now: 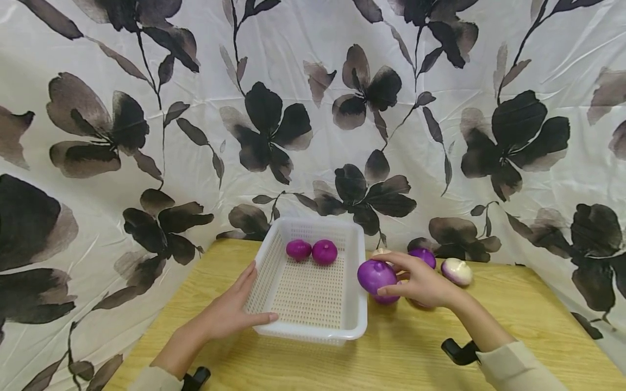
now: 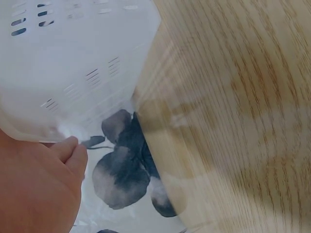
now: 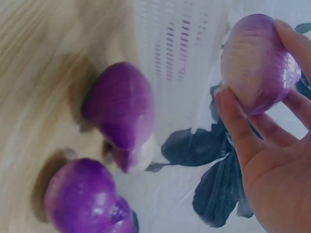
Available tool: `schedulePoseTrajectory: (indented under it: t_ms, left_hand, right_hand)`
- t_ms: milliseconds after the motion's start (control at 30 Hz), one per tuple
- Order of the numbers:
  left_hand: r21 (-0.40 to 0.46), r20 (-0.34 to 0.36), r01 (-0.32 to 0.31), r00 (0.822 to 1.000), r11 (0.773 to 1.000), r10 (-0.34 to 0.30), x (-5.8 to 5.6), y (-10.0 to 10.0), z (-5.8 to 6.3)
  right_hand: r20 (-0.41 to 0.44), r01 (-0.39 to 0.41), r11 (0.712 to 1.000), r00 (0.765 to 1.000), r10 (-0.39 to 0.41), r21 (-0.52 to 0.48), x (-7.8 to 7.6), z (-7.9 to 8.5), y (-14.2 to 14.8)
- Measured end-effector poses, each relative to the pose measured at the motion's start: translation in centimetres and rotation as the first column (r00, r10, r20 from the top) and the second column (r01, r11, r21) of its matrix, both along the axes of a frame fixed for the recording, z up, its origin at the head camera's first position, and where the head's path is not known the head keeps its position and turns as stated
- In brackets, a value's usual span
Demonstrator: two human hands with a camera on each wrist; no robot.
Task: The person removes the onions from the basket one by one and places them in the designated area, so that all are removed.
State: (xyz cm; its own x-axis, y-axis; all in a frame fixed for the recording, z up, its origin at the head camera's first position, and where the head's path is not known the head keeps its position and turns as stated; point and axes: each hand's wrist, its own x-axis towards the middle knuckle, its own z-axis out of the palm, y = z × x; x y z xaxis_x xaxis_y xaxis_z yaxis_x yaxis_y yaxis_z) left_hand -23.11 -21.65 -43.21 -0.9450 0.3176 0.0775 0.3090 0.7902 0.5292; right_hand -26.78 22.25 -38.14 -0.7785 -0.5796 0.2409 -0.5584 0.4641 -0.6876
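Note:
A white perforated plastic basket (image 1: 359,320) stands on the wooden table with two magenta onions, one on the left (image 1: 298,249) and one on the right (image 1: 325,252), at its far end. My left hand (image 1: 227,307) holds the basket's near left corner, thumb over the front rim and fingers along the outer side wall. Beside the right wall, my right hand (image 1: 420,279) grips a purple onion (image 1: 375,276) between thumb and fingers. In the right wrist view this onion (image 3: 260,63) shows a pale patch, and the fingertips press its sides.
More onions lie right of the basket, partly hidden by my right hand: a purple one (image 1: 388,299), another purple one behind (image 1: 424,256) and a white-and-purple one (image 1: 457,271). A floral cloth (image 1: 293,108) hangs behind the wooden table (image 1: 499,309).

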Motion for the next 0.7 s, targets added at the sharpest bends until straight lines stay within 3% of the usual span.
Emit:
schedulePoseTrajectory:
  t_ms: [200, 467, 700]
  left_hand:
    - [0.004, 0.005, -0.002, 1.000, 1.000, 0.002, -0.1, 0.1, 0.1]
    - [0.010, 0.021, -0.004, 1.000, 1.000, 0.004, -0.1, 0.0, -0.1]
    - [0.000, 0.015, -0.005, 1.000, 1.000, 0.005, -0.1, 0.0, 0.0]
  right_hand:
    - [0.022, 0.035, 0.999, 0.999, -0.036, 0.040, 0.2, -0.3, 1.2]
    - [0.026, 0.046, 0.999, 0.999, -0.047, 0.022, 0.4, -1.3, 2.9]
    - [-0.055, 0.104, 0.992, 0.993, -0.100, 0.069, 0.5, -2.0, 4.7]
